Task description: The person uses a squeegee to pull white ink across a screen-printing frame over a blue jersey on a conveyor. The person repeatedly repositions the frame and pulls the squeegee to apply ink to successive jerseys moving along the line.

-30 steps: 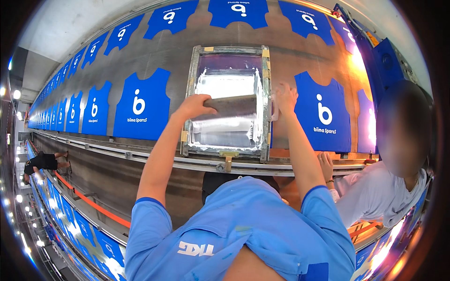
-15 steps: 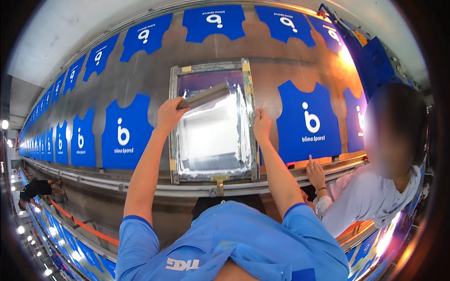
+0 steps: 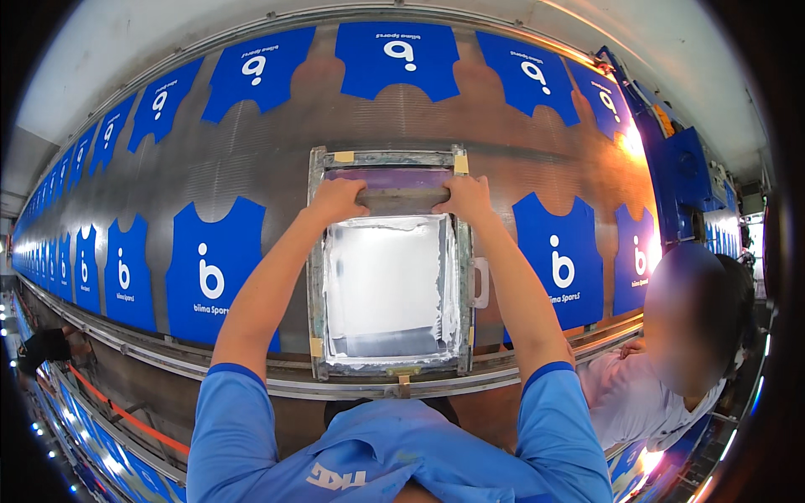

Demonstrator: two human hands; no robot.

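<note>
A metal-framed printing screen [image 3: 391,285] lies on the long table, a white spread of ink over most of its mesh and a purple band at its far end. A grey squeegee [image 3: 402,199] spans the screen near that far end. My left hand [image 3: 340,198] is closed on the squeegee's left end and my right hand [image 3: 462,195] on its right end. A pale handle [image 3: 480,283] sticks out from the frame's right side, below my right hand.
Blue vest panels with white prints [image 3: 216,264] line the table [image 3: 402,130] in two rows. A blue machine [image 3: 696,168] stands at the right end. A person in a pale shirt [image 3: 637,402] is beside me at right; another in dark clothes [image 3: 38,348] is at far left.
My right hand has left the frame's right side and taken hold of the squeegee, which now lies straight across the far end. The screen appears lower in view as the camera shifts.
</note>
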